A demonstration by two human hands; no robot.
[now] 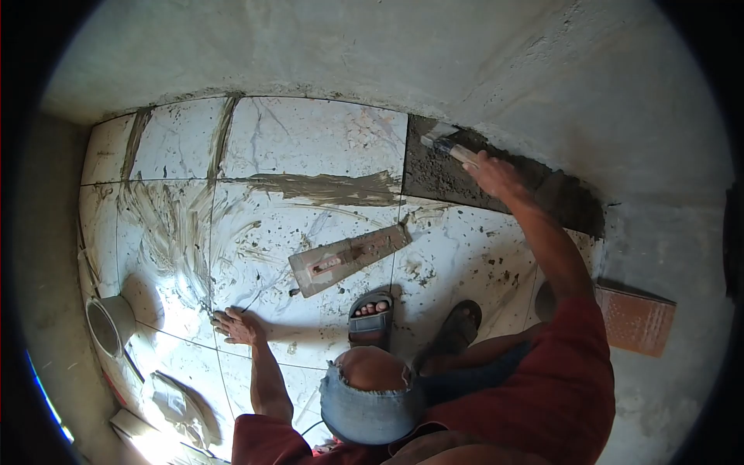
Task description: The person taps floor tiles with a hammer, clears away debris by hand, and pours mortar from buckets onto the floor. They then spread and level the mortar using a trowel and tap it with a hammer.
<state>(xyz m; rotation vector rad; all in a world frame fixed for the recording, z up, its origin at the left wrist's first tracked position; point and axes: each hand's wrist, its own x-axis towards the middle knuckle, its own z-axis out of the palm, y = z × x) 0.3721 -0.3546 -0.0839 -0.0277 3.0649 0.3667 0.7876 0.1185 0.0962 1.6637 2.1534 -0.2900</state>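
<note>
My right hand is closed round the handle of a trowel at the upper right. Its blade rests on grey mortar spread in a gap between the tiles and the wall. At the lower left, my left hand lies on the white marbled tiles with its fingers spread. A long flat float smeared with mortar lies on the tiles between my hands.
A round bucket or pipe stands at the left wall. Near it sits a clear plastic bag-like item. A reddish tile leans at the right. Mortar crumbs and smears cover the tiles. My sandalled feet are at the centre.
</note>
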